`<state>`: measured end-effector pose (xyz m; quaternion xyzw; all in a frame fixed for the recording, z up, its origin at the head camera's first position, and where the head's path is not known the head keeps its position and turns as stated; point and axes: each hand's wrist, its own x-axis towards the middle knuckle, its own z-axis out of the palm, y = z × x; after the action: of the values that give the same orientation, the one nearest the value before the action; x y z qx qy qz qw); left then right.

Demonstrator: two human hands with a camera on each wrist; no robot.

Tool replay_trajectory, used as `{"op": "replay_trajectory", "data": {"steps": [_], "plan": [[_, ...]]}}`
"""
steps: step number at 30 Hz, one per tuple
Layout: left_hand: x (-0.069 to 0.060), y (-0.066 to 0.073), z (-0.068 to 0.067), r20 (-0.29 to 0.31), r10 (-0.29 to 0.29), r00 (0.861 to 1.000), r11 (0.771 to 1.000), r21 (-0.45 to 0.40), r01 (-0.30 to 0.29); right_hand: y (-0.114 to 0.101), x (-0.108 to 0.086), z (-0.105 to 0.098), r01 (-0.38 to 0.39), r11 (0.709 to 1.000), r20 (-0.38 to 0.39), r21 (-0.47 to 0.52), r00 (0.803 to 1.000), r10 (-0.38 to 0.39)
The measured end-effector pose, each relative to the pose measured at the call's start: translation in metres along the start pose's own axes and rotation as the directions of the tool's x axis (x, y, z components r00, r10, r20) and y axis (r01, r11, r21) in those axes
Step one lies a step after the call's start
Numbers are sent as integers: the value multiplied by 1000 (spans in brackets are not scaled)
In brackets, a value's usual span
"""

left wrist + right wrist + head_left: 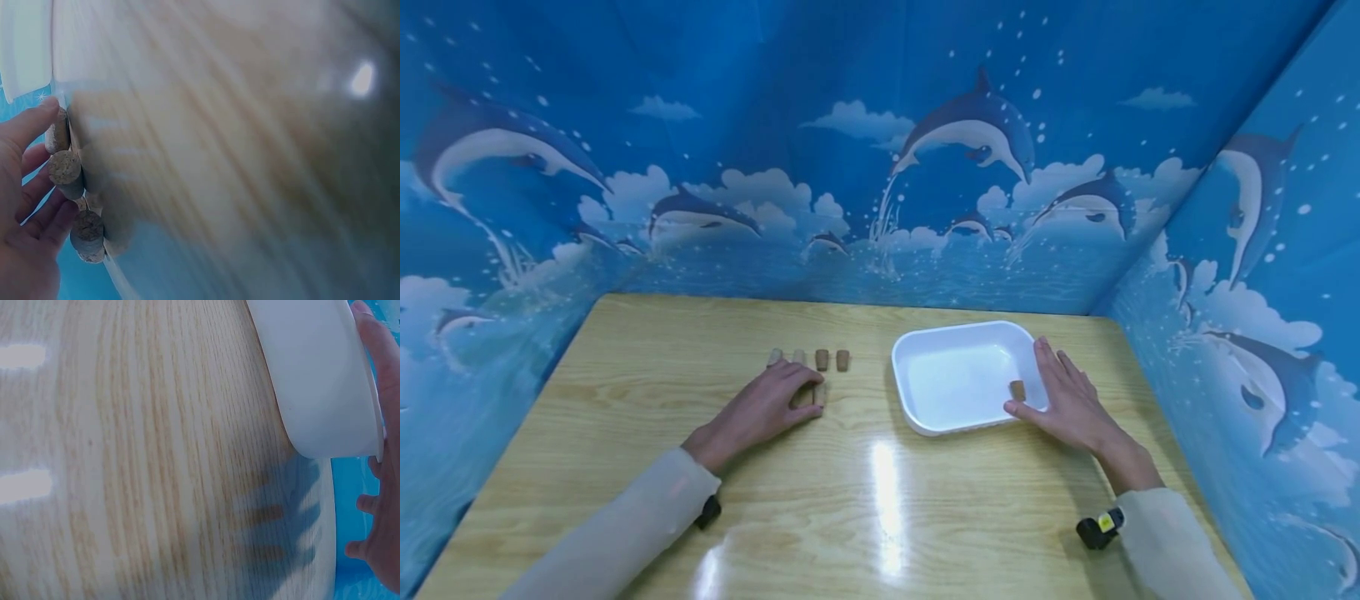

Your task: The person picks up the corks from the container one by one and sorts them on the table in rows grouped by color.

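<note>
My left hand point(765, 406) is over the left half of the table, pinching a light cork point(820, 395) between thumb and forefinger. Just beyond its fingers several other corks stand in a row, with a brown cork point(843, 360) at the right end. In the left wrist view the thumb meets the end of the pinched cork point(58, 135), and another cork point(67, 174) is close to the fingers. My right hand point(1070, 402) spreads its fingers along the right side of a white tray point(917, 421), thumb at the near rim. One cork point(1017, 391) lies inside the tray, near that thumb.
The wood-grain table point(760, 517) reflects bright light in front of the tray. Blue dolphin-printed curtains point(880, 150) stand along the back and both sides. Dark wrist devices point(1096, 533) show at the sleeves.
</note>
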<state>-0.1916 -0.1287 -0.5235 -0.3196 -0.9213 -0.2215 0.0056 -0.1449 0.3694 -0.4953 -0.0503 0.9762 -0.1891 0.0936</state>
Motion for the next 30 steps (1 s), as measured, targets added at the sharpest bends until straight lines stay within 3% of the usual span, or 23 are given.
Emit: {"op": "replay_trajectory", "data": {"steps": [11, 15, 22, 30], "plan": [[5, 4, -10, 24, -39, 999, 997, -60, 40, 0, -1, 0, -2, 1000, -1, -2, 1000, 2], [13, 9, -13, 17, -30, 999, 997, -69, 31, 0, -1, 0, -4, 1000, -3, -1, 1000, 4], [33, 23, -18, 76, -46, 996, 997, -64, 51, -1, -1, 0, -5, 1000, -4, 2, 1000, 5], [56, 36, -17, 74, 33, 997, 999, -34, -31, -3, -1, -1, -9, 1000, 2, 2, 1000, 9]]}}
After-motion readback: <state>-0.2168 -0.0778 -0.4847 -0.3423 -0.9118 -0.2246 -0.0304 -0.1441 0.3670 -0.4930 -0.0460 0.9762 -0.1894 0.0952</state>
